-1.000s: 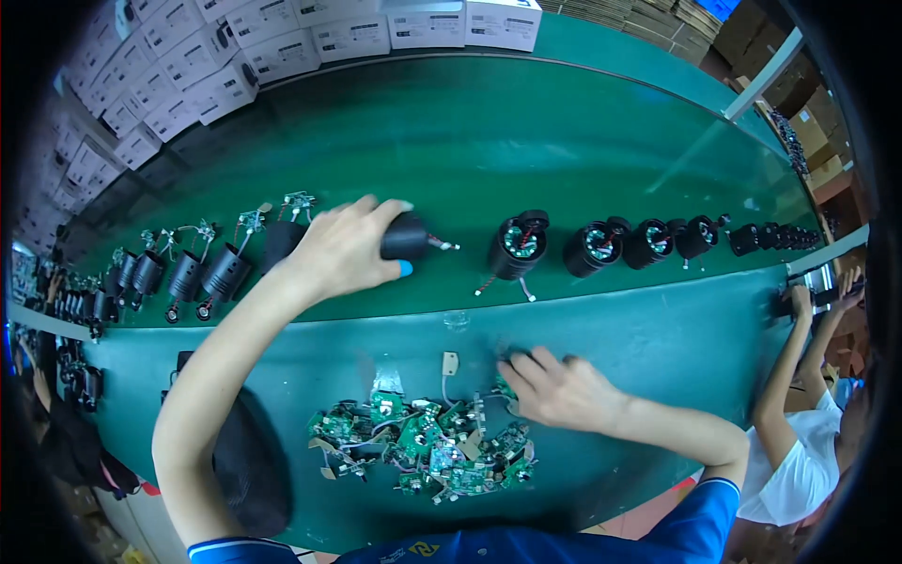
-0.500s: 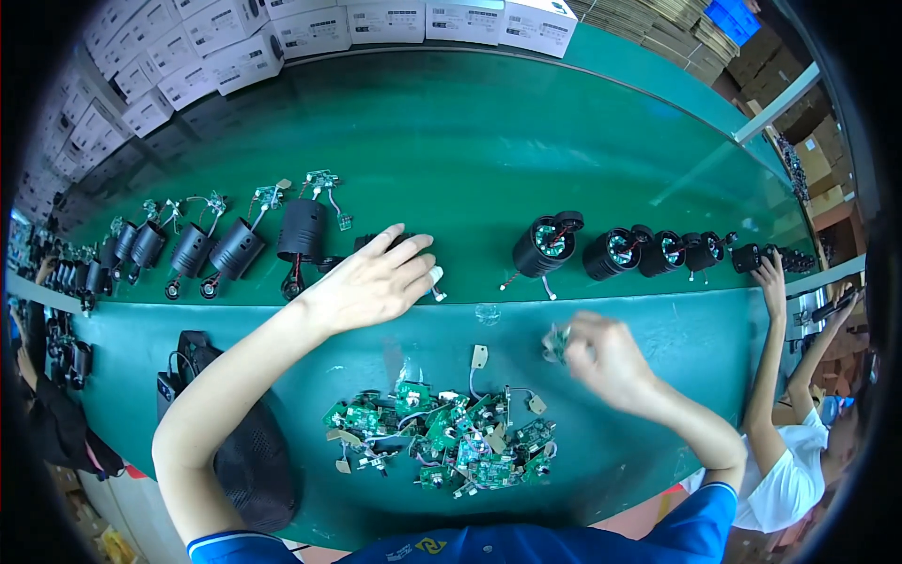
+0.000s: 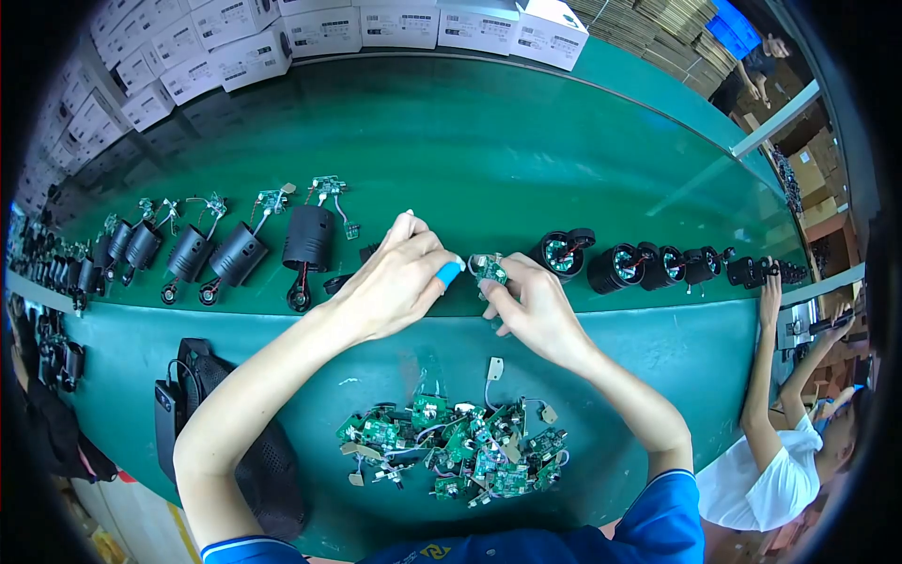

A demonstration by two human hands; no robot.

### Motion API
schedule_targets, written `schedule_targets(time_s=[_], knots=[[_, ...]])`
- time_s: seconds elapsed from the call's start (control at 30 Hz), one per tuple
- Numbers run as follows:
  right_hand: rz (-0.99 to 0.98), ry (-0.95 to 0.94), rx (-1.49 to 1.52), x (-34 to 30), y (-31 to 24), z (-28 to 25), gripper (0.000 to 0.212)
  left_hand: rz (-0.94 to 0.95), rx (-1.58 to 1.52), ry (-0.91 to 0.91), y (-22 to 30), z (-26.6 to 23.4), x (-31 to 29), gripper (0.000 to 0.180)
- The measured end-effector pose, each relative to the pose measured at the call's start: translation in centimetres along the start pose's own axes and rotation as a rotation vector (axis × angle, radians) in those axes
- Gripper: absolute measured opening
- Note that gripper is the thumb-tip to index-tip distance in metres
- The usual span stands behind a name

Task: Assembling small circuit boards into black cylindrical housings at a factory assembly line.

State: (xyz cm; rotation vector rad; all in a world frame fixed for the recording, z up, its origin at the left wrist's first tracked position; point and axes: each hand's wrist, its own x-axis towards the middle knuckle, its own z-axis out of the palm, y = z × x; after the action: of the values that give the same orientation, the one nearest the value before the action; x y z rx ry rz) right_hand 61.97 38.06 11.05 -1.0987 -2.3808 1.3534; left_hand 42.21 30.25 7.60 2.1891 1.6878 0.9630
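Note:
In my right hand (image 3: 534, 305) a small green circuit board (image 3: 488, 269) is pinched between thumb and fingers, just right of my left hand. Closed and curled, my left hand (image 3: 402, 282) wears a blue cover on one fingertip; what its fingers grip is hidden. A black part (image 3: 368, 253) shows partly behind it, and a round black end piece (image 3: 336, 283) lies at its wrist. To the left lies a black cylinder (image 3: 309, 237) with a wired board. Right of my hands stands an open black cylinder (image 3: 558, 254) with a board inside.
A heap of circuit boards (image 3: 460, 446) lies before me. Black cylinders (image 3: 237, 252) line up on both sides. A black mesh bag (image 3: 258, 479) rests at the left. White boxes (image 3: 399, 26) stand at the back. A co-worker's arm (image 3: 764, 362) reaches in at the right.
My right hand has moved left and up from the near table, bringing the circuit board beside my left hand. My left hand has curled closed and shifted slightly right.

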Motion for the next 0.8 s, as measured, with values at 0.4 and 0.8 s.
schedule_targets(time_s=[0.4,0.8], knots=[[-0.326,0.280,-0.180,0.8,1.3,1.0,0.025,-0.130,-0.206,0.135,-0.7,1.4,0.1,0.013],[-0.306,0.348,-0.072,1.1,1.7,2.5,0.024,-0.207,0.066,0.160,0.8,1.4,0.2,0.014]])
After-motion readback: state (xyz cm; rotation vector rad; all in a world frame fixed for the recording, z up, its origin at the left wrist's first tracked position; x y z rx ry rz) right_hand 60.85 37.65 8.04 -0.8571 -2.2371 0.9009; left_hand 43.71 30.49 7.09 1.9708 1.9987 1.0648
